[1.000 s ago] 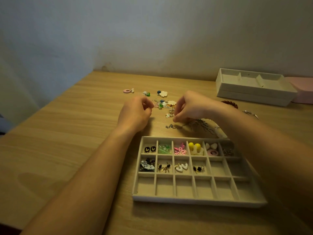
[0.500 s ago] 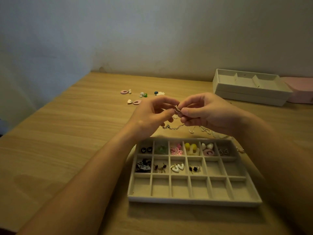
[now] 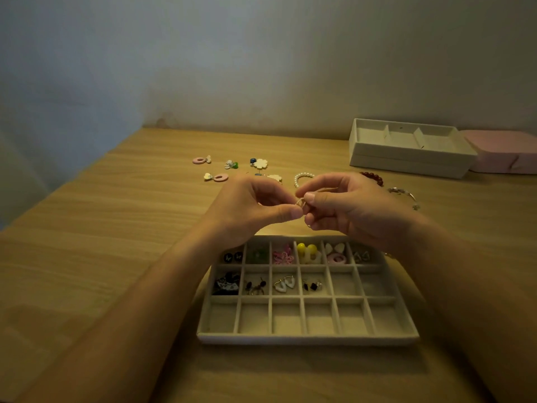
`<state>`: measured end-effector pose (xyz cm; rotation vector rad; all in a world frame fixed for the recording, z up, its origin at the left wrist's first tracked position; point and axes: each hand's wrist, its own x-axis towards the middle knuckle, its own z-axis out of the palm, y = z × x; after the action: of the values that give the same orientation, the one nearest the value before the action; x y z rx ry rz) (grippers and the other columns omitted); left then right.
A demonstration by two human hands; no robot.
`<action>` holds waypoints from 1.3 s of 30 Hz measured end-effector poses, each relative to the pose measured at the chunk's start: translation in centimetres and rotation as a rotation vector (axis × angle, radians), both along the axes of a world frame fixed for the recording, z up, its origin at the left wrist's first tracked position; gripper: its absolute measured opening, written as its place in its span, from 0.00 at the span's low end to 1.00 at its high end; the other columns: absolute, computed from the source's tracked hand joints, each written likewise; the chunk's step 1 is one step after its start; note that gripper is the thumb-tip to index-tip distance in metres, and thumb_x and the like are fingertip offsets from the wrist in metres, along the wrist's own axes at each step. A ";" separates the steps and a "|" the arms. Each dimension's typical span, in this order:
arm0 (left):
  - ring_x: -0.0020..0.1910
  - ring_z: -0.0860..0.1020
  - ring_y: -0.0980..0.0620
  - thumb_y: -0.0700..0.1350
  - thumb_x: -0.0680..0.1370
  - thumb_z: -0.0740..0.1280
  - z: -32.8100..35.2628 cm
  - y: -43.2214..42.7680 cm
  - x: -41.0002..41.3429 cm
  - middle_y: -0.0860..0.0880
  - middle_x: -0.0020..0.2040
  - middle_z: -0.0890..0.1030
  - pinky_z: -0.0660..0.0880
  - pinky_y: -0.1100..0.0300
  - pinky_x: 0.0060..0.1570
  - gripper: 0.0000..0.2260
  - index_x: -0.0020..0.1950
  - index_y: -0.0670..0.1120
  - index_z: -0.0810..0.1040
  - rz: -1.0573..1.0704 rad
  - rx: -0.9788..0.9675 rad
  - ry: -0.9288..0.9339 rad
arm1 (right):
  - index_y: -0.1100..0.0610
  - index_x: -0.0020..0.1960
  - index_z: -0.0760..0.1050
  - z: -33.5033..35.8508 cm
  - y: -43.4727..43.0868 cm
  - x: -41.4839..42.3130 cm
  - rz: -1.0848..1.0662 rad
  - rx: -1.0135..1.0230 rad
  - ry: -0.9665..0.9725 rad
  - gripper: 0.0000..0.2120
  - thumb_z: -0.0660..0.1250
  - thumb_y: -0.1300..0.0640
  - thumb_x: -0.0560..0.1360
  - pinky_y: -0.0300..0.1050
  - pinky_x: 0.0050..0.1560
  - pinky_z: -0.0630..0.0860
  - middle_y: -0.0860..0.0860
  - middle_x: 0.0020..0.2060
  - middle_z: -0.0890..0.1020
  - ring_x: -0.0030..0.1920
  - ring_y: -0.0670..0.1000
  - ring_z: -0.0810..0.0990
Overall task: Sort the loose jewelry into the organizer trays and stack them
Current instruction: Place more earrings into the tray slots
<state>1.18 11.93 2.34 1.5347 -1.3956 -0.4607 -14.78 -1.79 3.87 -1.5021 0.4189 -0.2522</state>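
A beige organizer tray [image 3: 308,337] with many small compartments lies on the wooden table in front of me. Its far row and part of its middle row hold earrings; the near row is empty. My left hand [image 3: 250,207] and my right hand [image 3: 345,205] meet just above the tray's far edge, and both pinch one small silvery earring [image 3: 300,202] between thumb and fingers. Loose jewelry lies beyond my hands: pink hoop earrings [image 3: 216,177], a white flower piece [image 3: 260,163] and a pearl bracelet [image 3: 302,177].
Stacked beige trays [image 3: 406,158] with wide compartments stand at the back right, next to a pink box [image 3: 505,152]. A dark red bead bracelet [image 3: 374,177] and a silver bracelet [image 3: 405,193] lie right of my hands. A wall borders the table at the back.
My hands rose from the jewelry pile and came together, holding a small silvery earring between them. They now hover over the tray's far edge.
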 end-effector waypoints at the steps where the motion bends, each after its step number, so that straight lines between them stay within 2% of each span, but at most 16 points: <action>1: 0.38 0.82 0.58 0.44 0.71 0.77 0.1 0.0 -0.2 0.54 0.38 0.85 0.76 0.68 0.37 0.05 0.46 0.47 0.86 0.000 0.013 -0.023 | 0.62 0.56 0.81 0.1 0.1 -0.3 -0.005 -0.057 0.015 0.08 0.67 0.66 0.78 0.42 0.41 0.83 0.58 0.41 0.85 0.40 0.53 0.84; 4: 0.37 0.82 0.60 0.42 0.72 0.76 0.6 0.2 -1.2 0.57 0.38 0.85 0.76 0.68 0.37 0.05 0.48 0.47 0.86 -0.007 0.041 -0.100 | 0.61 0.54 0.82 0.3 0.4 -1.5 -0.035 -0.167 0.051 0.07 0.69 0.65 0.77 0.45 0.43 0.85 0.58 0.42 0.86 0.42 0.54 0.86; 8: 0.36 0.83 0.61 0.44 0.75 0.75 1.5 0.5 -3.1 0.57 0.39 0.85 0.79 0.67 0.36 0.05 0.50 0.49 0.87 -0.019 0.127 -0.222 | 0.61 0.53 0.83 0.5 0.8 -3.7 -0.033 -0.237 0.080 0.07 0.70 0.64 0.76 0.46 0.43 0.85 0.59 0.43 0.86 0.43 0.56 0.87; 13: 0.36 0.80 0.65 0.47 0.75 0.75 1.6 2.1 -5.5 0.63 0.35 0.81 0.72 0.73 0.34 0.05 0.49 0.55 0.87 -0.022 0.164 -0.393 | 0.62 0.51 0.83 1.2 1.9 -6.0 0.078 -0.285 0.159 0.07 0.73 0.65 0.74 0.42 0.42 0.83 0.59 0.42 0.87 0.43 0.57 0.87; 17: 0.35 0.78 0.68 0.45 0.73 0.77 1.5 3.4 -6.9 0.67 0.31 0.77 0.69 0.76 0.34 0.04 0.47 0.54 0.87 0.001 0.163 -0.382 | 0.61 0.51 0.82 1.3 3.2 -6.7 0.123 -0.392 0.227 0.06 0.73 0.65 0.74 0.40 0.41 0.83 0.56 0.41 0.87 0.43 0.54 0.87; 22: 0.37 0.81 0.63 0.43 0.72 0.78 1.0 4.2 -7.7 0.59 0.35 0.84 0.72 0.73 0.36 0.04 0.45 0.51 0.87 0.046 0.146 -0.264 | 0.59 0.50 0.83 1.1 4.3 -7.1 0.074 -0.483 0.218 0.05 0.74 0.64 0.74 0.45 0.44 0.85 0.54 0.39 0.87 0.42 0.52 0.87; 26: 0.37 0.81 0.63 0.42 0.71 0.79 0.3 4.4 -7.8 0.59 0.36 0.84 0.72 0.71 0.37 0.07 0.43 0.55 0.86 0.086 0.134 -0.217 | 0.56 0.48 0.84 0.6 4.6 -7.3 0.045 -0.609 0.195 0.03 0.74 0.61 0.75 0.46 0.43 0.85 0.52 0.38 0.87 0.40 0.50 0.87; 30: 0.38 0.81 0.64 0.44 0.73 0.77 -0.3 4.4 -7.7 0.60 0.37 0.84 0.72 0.73 0.38 0.08 0.43 0.58 0.84 0.094 0.155 -0.256 | 0.51 0.46 0.84 0.1 4.4 -7.3 0.037 -0.741 0.184 0.02 0.75 0.58 0.75 0.40 0.38 0.83 0.49 0.37 0.85 0.38 0.47 0.85; 34: 0.38 0.81 0.63 0.44 0.73 0.77 -0.3 4.2 -7.6 0.59 0.37 0.84 0.72 0.73 0.37 0.05 0.44 0.54 0.86 0.104 0.185 -0.276 | 0.51 0.46 0.82 -0.4 3.5 -7.3 -0.044 -0.742 0.151 0.02 0.72 0.55 0.77 0.37 0.37 0.81 0.47 0.36 0.84 0.38 0.45 0.83; 39: 0.38 0.75 0.61 0.49 0.72 0.77 0.5 3.4 -7.7 0.60 0.38 0.80 0.71 0.64 0.36 0.04 0.44 0.57 0.86 0.093 0.202 -0.394 | 0.55 0.47 0.82 -0.8 2.3 -7.2 -0.160 -0.658 0.131 0.02 0.71 0.58 0.78 0.33 0.33 0.76 0.48 0.35 0.83 0.33 0.40 0.80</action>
<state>-6.54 15.28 2.81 1.9222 -1.6029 -0.2543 -21.98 0.48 3.07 -2.1397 0.5969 -0.4485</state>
